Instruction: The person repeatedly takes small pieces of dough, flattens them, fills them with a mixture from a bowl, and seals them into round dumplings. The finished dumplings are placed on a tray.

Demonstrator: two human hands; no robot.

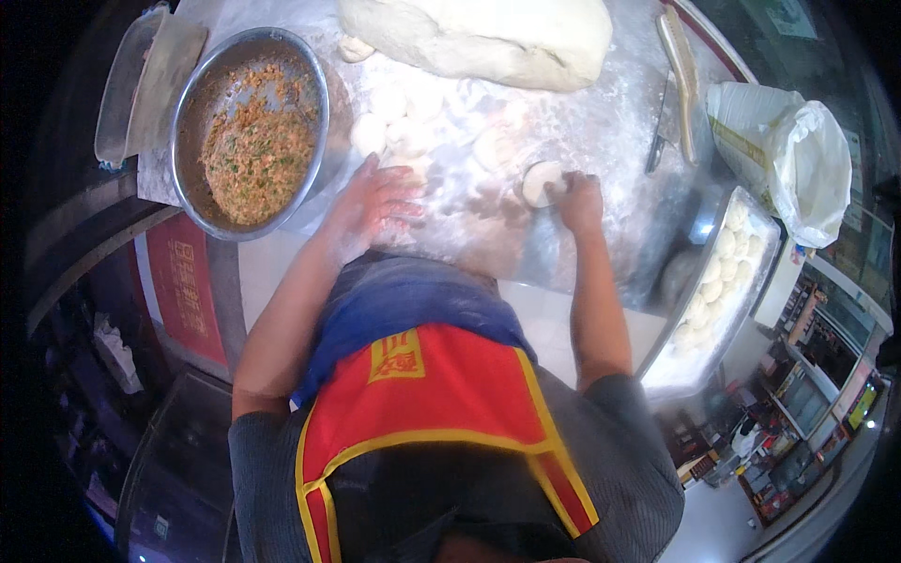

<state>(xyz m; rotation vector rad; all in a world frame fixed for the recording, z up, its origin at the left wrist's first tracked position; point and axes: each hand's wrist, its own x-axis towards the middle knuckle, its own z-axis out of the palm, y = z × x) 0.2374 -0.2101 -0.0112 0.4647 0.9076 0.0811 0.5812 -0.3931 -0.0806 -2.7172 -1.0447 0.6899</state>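
My right hand (pixel 581 203) grips the right edge of a flat round dough wrapper (pixel 540 184) over the floured metal worktop (pixel 619 134). My left hand (pixel 380 200) is spread, palm partly turned right, just below several small dough pieces (pixel 408 136); a pale piece lies by its fingertips, and whether they touch it I cannot tell. Left of that hand stands a steel bowl (pixel 321 141) with minced filling (pixel 257 165) flecked with green. A large slab of dough (pixel 486 39) lies at the far side of the worktop, with a small lump (pixel 355 49) against its left end.
A tray (pixel 676 383) of shaped dough balls stands at the right, near an open white sack (pixel 816 169). A knife (pixel 656 151) and a long pale wooden-looking strip (pixel 681 77) lie at the far right. A plastic container (pixel 144 88) is beyond the bowl at left.
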